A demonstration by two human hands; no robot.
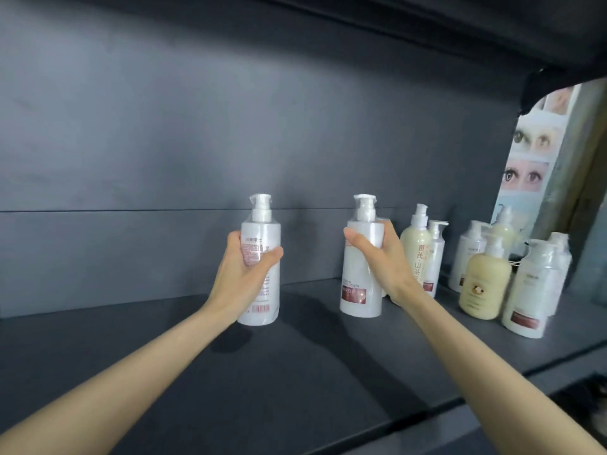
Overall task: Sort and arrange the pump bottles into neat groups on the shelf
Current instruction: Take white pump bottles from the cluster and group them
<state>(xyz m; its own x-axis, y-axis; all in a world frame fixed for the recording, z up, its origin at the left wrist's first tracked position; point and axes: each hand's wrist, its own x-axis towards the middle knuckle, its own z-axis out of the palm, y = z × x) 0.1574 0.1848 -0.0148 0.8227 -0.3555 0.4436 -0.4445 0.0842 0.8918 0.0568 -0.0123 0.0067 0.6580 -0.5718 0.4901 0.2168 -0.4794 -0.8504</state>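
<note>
My left hand [243, 272] grips a tall white pump bottle [261, 234], upright on the dark shelf [197, 372], its barcode side facing me. My right hand [381, 257] is wrapped around a second white pump bottle [359, 290] with a red label, also upright, about a bottle's height to the right. Behind my right hand stand a cream bottle with red characters [415, 251] and a slim white bottle [435, 257]. Further right sit a squat cream bottle [484, 284], a white red-labelled bottle [532, 290] and several more behind them.
The shelf has a dark grey back wall [230, 126] and an upper shelf overhead. Its front edge [427, 418] runs diagonally low on the right. A poster with eye pictures [528, 165] hangs past the shelf's right end.
</note>
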